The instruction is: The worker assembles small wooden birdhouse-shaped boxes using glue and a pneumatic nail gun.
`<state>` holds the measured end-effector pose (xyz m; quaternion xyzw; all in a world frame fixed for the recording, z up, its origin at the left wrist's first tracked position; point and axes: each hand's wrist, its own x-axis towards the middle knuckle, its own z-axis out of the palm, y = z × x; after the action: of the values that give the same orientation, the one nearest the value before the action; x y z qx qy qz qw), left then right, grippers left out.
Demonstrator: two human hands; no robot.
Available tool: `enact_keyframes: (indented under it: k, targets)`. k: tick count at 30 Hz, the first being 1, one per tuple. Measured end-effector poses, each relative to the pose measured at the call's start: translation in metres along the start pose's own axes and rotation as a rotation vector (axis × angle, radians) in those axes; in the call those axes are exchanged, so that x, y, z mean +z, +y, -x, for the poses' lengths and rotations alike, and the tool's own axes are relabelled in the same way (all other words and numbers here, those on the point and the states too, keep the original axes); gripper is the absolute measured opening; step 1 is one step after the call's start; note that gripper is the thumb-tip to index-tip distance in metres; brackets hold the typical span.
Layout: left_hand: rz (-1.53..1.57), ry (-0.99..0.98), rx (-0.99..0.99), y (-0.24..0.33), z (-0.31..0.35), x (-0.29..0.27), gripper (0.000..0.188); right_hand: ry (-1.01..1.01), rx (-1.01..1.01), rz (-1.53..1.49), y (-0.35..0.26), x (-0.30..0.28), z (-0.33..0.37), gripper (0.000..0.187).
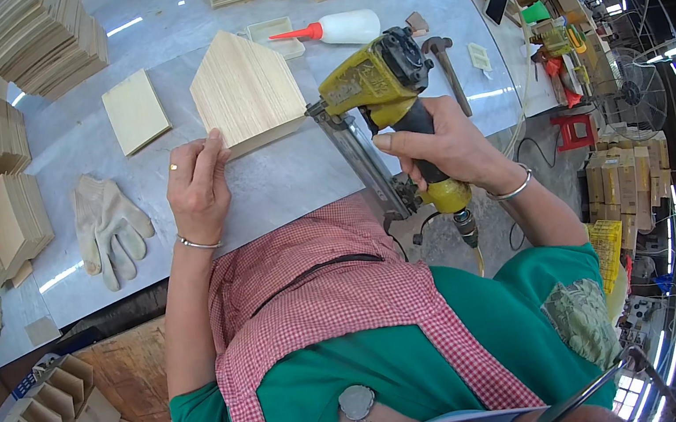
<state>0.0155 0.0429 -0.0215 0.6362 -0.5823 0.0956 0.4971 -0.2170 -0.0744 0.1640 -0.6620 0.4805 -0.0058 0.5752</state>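
A pale house-shaped wooden box (244, 88) lies on the grey-blue tabletop, its pointed end away from me. My left hand (197, 181) pinches its near left corner between thumb and fingers. My right hand (456, 142) is wrapped round the handle of a yellow and black pneumatic nail gun (378, 75). The gun's nose is at the box's right edge; whether it touches cannot be told. An air hose hangs from the grip's lower end. Left of the box lies a small rectangular board (136, 111).
A white bottle with a red nozzle (348, 28) lies beyond the box on a shallow wooden tray (269, 29). To the right is a hammer (447, 72); to the left, a work glove (108, 227). Stacked wooden panels (37, 42) line the table's far and left sides. A phone (496, 3) lies far right.
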Motion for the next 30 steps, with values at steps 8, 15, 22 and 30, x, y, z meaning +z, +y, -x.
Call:
enact_keyframes:
  k: [8, 15, 22, 30]
  targets:
    - [0.005, -0.002, 0.012, 0.001, -0.002, 0.0, 0.028, 0.003, 0.026, 0.016, -0.003, -0.001, -0.003, 0.029]
    - [-0.007, -0.007, 0.007, 0.002, -0.002, 0.0, 0.029, -0.02, 0.024, 0.049, 0.0, -0.001, -0.005, 0.028]
    - [0.013, 0.019, 0.012, 0.001, -0.003, 0.002, 0.029, -0.061, 0.017, 0.065, -0.014, 0.007, -0.004, 0.028]
    - [0.041, 0.033, 0.01, 0.0, -0.003, 0.003, 0.034, -0.111, 0.0, 0.143, -0.027, 0.028, -0.013, 0.025]
